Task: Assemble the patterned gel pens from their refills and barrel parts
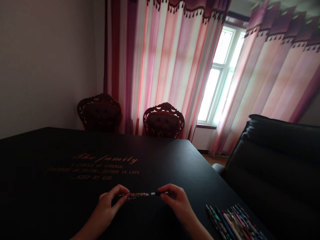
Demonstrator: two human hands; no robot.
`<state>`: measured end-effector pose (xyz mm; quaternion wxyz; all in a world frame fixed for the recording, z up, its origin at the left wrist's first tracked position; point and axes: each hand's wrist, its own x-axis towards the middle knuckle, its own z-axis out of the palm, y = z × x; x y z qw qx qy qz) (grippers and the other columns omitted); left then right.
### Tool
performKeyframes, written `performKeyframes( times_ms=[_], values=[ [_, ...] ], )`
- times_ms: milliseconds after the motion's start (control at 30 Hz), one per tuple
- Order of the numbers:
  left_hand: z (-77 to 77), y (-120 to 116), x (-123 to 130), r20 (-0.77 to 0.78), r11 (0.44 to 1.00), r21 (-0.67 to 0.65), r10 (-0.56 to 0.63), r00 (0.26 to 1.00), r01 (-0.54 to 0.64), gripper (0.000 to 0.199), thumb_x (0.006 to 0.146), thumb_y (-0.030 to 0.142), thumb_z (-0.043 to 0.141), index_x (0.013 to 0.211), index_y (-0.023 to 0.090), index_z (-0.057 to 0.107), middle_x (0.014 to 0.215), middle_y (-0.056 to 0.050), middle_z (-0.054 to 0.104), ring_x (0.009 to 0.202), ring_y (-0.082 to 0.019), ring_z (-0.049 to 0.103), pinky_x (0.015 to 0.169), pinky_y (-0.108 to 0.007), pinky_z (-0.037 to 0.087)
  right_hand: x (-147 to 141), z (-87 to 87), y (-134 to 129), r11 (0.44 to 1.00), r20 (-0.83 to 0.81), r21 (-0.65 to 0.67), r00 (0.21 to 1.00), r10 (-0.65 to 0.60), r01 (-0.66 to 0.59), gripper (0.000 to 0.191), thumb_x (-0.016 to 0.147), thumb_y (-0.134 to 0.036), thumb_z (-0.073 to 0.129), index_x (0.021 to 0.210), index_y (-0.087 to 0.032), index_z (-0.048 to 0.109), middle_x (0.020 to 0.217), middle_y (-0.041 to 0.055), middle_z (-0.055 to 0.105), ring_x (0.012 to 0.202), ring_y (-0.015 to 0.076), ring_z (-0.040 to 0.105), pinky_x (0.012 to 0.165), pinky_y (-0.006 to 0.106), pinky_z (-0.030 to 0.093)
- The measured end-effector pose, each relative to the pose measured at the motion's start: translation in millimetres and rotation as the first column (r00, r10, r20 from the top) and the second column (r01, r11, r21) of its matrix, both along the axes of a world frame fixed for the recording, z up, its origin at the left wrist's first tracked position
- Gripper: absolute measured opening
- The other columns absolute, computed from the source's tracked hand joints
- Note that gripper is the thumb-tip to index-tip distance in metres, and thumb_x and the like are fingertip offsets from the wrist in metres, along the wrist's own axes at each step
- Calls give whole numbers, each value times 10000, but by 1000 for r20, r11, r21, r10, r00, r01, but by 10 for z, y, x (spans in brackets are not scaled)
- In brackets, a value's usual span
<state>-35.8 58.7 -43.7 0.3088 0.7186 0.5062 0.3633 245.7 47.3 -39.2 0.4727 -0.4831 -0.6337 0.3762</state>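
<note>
A slim pen [140,194] with a patterned barrel and a dark grip is held level between my two hands, above the black table [160,160]. My left hand [112,202] pinches its patterned end between thumb and fingertips. At the other end, the thumb and fingers of my right hand [177,198] close on the pen near its dark grip. The fingertips hide both ends of the pen in part. To the right of my right hand, several pens [233,221] in various colours lie side by side on the table.
Gold lettering [105,166] is printed on the table's left part. Two carved chairs [163,123] [100,113] stand behind the far edge. A black leather seat [277,166] is close by the table's right edge. Striped curtains [170,66] hang beside a window [220,76].
</note>
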Motion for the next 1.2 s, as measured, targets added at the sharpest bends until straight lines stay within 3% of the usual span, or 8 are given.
performKeyframes(
  times_ms=[233,467,633,867,933,1033,1100,1200],
  values=[
    [135,-76,39,72,999,-10,-45,996,46,233,854,456,597,873,247,701,888,-21,730,916,-251,654,847,-318,487,-120,-11,-46,999,-29,-10,998,-48,48,165,691,-284,775,808,-177,733,749,27,684,716,182,586,667,277,445],
    [168,-120,37,78,996,-51,-65,995,70,196,809,409,660,830,220,708,883,-41,727,926,-265,643,864,-348,474,-144,9,-65,998,25,-41,998,-56,57,318,789,-477,684,701,-172,703,644,40,707,626,173,612,606,254,430],
    [138,-153,49,-2,999,-13,-51,999,51,163,788,393,669,811,237,709,886,-46,713,943,-275,611,881,-373,446,-197,-64,-69,985,160,-117,981,-110,130,678,841,-730,428,428,-199,516,334,-15,449,332,100,420,417,231,291],
    [102,-180,81,51,997,70,-32,998,28,138,766,375,671,778,239,695,845,-36,709,910,-263,599,860,-360,451,-221,-171,-61,971,183,-160,972,-145,175,752,840,-777,342,342,-216,395,276,-29,335,249,74,319,355,232,199],
    [99,-173,74,57,999,50,-19,998,16,158,771,396,671,795,242,703,861,-40,711,922,-268,604,869,-365,455,-214,-151,-61,979,161,-122,976,-145,166,715,858,-733,392,400,-195,504,316,-21,402,297,83,374,383,227,243],
    [106,-139,54,42,1000,-15,-4,999,5,201,788,433,665,828,241,710,911,-47,715,966,-284,612,906,-385,448,-190,-71,-71,991,103,-4,986,-129,130,496,877,-610,507,718,-180,695,474,-20,532,458,118,495,478,222,341],
    [108,-114,45,43,999,-31,18,999,-16,226,793,459,662,833,241,706,922,-45,719,984,-291,614,925,-392,442,-169,-9,-82,996,49,33,995,-87,86,336,850,-509,604,921,-195,702,628,-11,606,583,141,548,550,228,393],
    [100,-98,49,61,999,-29,29,998,-28,246,790,478,661,822,238,701,905,-42,724,975,-290,621,918,-386,453,-146,54,-99,999,18,33,999,-39,39,241,781,-378,701,945,-201,704,792,15,662,714,169,581,644,247,431]
  ],
)
